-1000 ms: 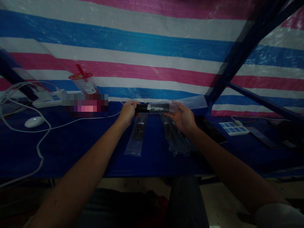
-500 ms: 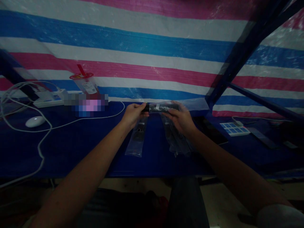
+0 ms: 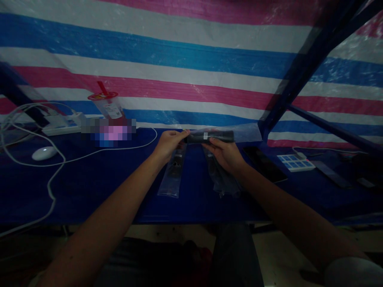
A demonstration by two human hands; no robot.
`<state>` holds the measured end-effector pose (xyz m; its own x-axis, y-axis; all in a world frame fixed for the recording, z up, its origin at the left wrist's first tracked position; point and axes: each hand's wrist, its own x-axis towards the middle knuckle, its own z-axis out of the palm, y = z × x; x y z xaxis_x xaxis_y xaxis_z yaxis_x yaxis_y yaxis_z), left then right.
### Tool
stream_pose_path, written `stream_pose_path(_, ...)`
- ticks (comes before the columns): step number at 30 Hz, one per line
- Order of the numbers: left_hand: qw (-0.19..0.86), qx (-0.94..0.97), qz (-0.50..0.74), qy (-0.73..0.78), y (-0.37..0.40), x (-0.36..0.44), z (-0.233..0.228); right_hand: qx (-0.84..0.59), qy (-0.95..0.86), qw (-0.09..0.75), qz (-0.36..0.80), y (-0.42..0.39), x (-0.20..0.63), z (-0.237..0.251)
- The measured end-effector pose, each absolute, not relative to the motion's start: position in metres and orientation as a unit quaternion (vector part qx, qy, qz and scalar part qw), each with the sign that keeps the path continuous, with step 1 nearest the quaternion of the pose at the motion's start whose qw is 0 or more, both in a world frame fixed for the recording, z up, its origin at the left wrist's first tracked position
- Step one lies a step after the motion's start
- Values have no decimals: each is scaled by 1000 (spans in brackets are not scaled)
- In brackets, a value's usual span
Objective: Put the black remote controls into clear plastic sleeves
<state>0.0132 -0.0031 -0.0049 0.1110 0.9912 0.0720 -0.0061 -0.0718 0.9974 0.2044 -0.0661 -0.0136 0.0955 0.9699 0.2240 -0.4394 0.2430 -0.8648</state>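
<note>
A black cylinder-shaped item [image 3: 220, 136] with a small white label lies sideways in a long clear plastic bag [image 3: 247, 132], held above the table. My left hand [image 3: 170, 143] is closed at the left end, thumb and fingers pinching the bag's edge. From below, my right hand [image 3: 228, 154] grips the bagged item, with the thumb across its front. Beneath my left hand, a similar bagged dark item [image 3: 173, 169] rests on the blue table [image 3: 194, 203]. Under my right hand lies another bagged dark item [image 3: 220, 175], partly hidden by the hand.
On the left are a white mouse [image 3: 44, 153], a looping white cable [image 3: 51, 187], a power strip [image 3: 62, 128] and a lidded cup [image 3: 110, 107] with a red straw. To the right lie a dark flat device [image 3: 265, 164] and a white multi-socket block [image 3: 296, 162]. Striped sheeting hangs behind.
The black item has moved rightward, deeper into the bag, and its label now faces me. My right hand's fingers have come down from its top. My left hand stays at the left end.
</note>
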Motion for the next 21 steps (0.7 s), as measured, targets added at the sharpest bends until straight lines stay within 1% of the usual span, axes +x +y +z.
stream_pose_path(5, 504, 579, 455, 452, -7, 16, -4, -302, -428, 667, 530, -68, 202, -15)
stream_pose_path(9, 499, 589, 456, 444, -8, 17, -6, -312, -444, 650, 533, -72, 200, -14)
stream_pose_path(16, 594, 510, 480, 396, -13, 19, 2, -309, -433, 633, 562, -75, 198, -11)
stream_pose_path(21, 635, 480, 476, 374, -11, 13, 15, -318, -369, 661, 570, -66, 210, -9)
